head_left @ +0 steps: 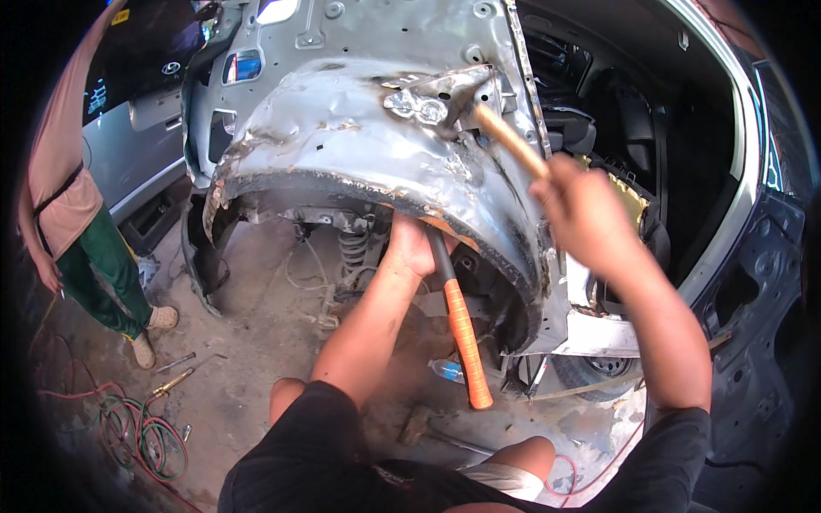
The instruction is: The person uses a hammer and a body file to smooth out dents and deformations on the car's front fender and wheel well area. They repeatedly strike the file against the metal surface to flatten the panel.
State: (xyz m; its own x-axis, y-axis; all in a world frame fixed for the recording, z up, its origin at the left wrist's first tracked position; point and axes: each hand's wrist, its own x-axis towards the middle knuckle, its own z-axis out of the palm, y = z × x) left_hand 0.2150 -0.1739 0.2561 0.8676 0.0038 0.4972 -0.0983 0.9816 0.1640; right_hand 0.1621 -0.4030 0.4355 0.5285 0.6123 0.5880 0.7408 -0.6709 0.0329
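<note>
A dented, bare grey wheel arch panel (342,128) of a car body stands in front of me, its rim rough and scorched. My left hand (412,246) reaches up under the rim, its fingers mostly hidden behind the metal. From that hand hangs a hammer with an orange grip (464,342) and dark shaft; its head is out of sight. My right hand (581,209) is closed round a wooden handle (510,141), blurred by motion. The handle's far end points at a torn, folded bracket (445,98) on top of the arch; any head there cannot be made out.
A coil spring (351,250) shows inside the wheel well. On the floor lie a sledgehammer (419,425), a plastic bottle (446,369), a torch (174,382) and coiled red and green hoses (141,436). Another person (73,214) stands at the left. An opened door (753,316) flanks the right.
</note>
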